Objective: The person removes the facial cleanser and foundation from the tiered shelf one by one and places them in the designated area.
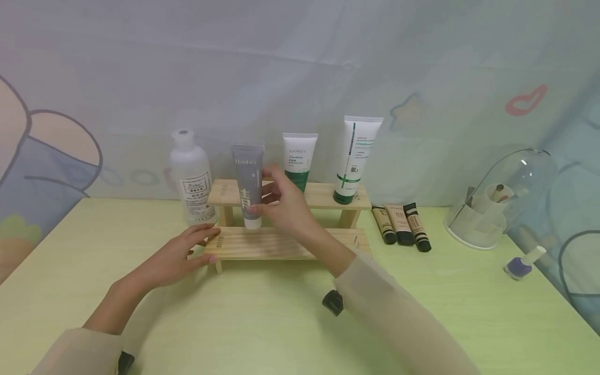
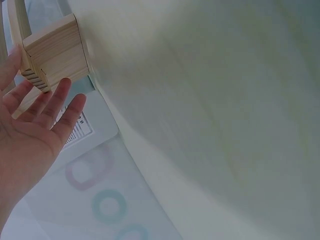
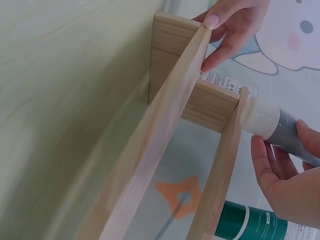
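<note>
My right hand (image 1: 288,205) pinches a grey squeeze tube (image 1: 248,174) between thumb and fingers, cap down, at the left part of a two-tier wooden rack (image 1: 281,245). In the right wrist view the tube's white cap (image 3: 261,119) is close to the upper shelf's edge; contact is hard to tell. With thumb and fingers, my left hand (image 1: 178,258) grips the left end of the lower shelf (image 2: 37,75). On the upper shelf stand a smaller white-and-green tube (image 1: 300,151), partly behind my right hand, and a taller white-and-green tube (image 1: 358,151).
A white bottle (image 1: 189,177) stands behind the rack's left end. Right of the rack lie three small cosmetic tubes (image 1: 400,224). Farther right are a clear domed holder (image 1: 483,208) with brushes and a purple nail polish bottle (image 1: 519,266). A curtain (image 1: 300,62) hangs behind the table.
</note>
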Tool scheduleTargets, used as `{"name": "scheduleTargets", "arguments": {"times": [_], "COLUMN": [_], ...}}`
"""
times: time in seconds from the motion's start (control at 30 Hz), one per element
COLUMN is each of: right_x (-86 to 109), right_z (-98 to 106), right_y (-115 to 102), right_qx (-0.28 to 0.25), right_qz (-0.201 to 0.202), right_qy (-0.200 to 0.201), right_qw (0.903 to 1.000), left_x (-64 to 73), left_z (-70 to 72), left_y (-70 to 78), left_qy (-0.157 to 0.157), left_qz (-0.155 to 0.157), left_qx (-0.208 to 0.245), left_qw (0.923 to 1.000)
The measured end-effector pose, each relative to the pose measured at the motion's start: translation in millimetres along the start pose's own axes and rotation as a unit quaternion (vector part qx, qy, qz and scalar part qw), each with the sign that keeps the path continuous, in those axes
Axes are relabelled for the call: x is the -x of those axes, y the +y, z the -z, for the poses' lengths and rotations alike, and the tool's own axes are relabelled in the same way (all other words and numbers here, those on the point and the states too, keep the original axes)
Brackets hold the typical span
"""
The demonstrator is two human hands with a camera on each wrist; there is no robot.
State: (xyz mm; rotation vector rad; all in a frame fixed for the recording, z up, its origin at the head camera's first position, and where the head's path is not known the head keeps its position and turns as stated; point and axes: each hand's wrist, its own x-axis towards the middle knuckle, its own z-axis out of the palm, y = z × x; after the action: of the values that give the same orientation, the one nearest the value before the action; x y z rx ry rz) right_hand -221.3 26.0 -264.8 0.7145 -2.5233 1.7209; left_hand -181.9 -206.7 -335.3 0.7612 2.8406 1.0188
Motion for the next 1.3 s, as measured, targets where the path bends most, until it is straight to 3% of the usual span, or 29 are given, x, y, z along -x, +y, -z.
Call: {"name": "scheduleTargets", "arguments": {"times": [0.23,0.57,0.9,1.3], "right_x": [12.4,25.4,40.8,59.6], "right_z": [11,34,63,96], "right_y": [7,25,37,59], "right_qx": [0.013,0.025,-0.026,-0.042], "right_qz": [0.002,-0.067,-0.108,-0.159], "right_qy": [-0.031,-0.068,-0.101,-0.120], "right_qw": [0.9994,0.9951,0.9886,0.9791], "left_x": [1.5,1.0,1.8,-0.3], "left_z": [-0.1,-1.5,-1.8,-0.7], "left_y": [1.1,-0.9,-1.3,-0.9], "left_qy": [0.002,0.005,0.004,0.000], "left_qz": [0.002,-0.004,-0.003,-0.005], "left_qx": [-0.002,-0.009,-0.004,-0.006], "left_qw": [1.0000,0.9999,1.0000,1.0000]}}
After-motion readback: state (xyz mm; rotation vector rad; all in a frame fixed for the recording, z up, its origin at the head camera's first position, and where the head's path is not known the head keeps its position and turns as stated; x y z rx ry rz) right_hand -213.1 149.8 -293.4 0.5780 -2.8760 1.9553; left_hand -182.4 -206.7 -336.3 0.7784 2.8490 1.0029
